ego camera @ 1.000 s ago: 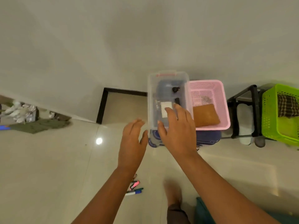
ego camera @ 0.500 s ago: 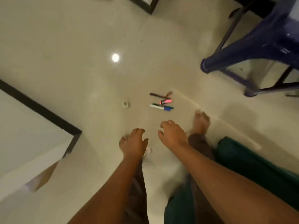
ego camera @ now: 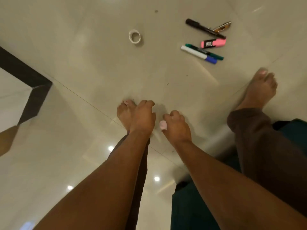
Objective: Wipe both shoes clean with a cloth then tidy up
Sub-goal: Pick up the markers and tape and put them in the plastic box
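The glossy tiled floor (ego camera: 83, 63) fills most of the view and reflects several ceiling lights. Judged as a hazard, this finish gives bare soles little grip if the person turns or bends quickly. A dark border strip (ego camera: 25, 77) crosses the floor at the left. The person stands with head tilted down, brown trouser leg (ego camera: 257, 146) at the right, right foot (ego camera: 260, 90) forward and left foot (ego camera: 124, 110) partly hidden under the left hand (ego camera: 142, 118). Both arms reach down and forward. The left hand has loosely curled fingers and holds nothing. The right hand (ego camera: 177, 128) is likewise loosely curled with nothing plainly held; a small pale pink patch at its thumb side is blurred and is probably the thumb tip itself. Neither shoe nor the cloth appears anywhere in this view, so the wiping step cannot start from here. Ahead of the right foot lie a black marker (ego camera: 205, 29), a pink highlighter (ego camera: 213, 43), a green marker (ego camera: 204, 51) and a white marker (ego camera: 194, 53) with a blue cap, close together. A step onto any of these round barrels would likely roll it and cause a slip. The tape roll (ego camera: 134, 36) lies apart to their left and poses a similar but lesser risk.
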